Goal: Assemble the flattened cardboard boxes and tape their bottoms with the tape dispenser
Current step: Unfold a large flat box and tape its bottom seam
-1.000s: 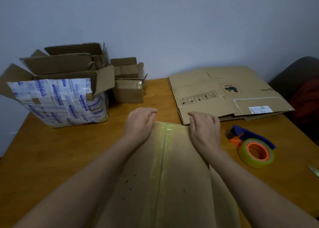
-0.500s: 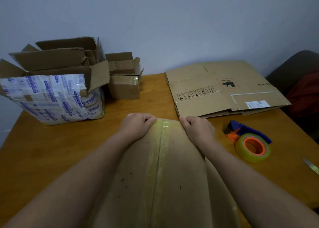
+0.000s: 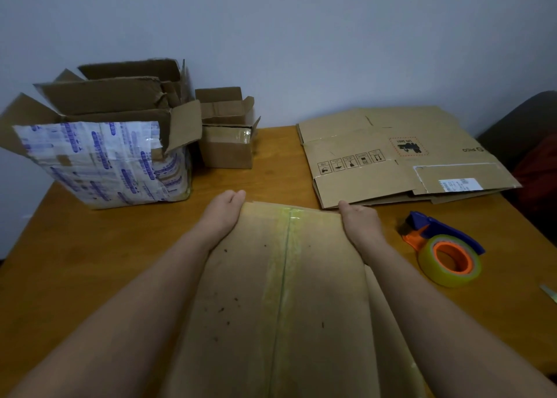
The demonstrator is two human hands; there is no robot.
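Cardboard box [image 3: 283, 292], hands [image 3: 221, 220] [image 3: 360, 224] gripping far corners

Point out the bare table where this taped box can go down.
Widest bare wood: left front of the table, between the printed-tape box and the left forearm. A narrower strip runs between the small box and the flattened cardboard. Right of the taped box is crowded: tape dispenser sits there.
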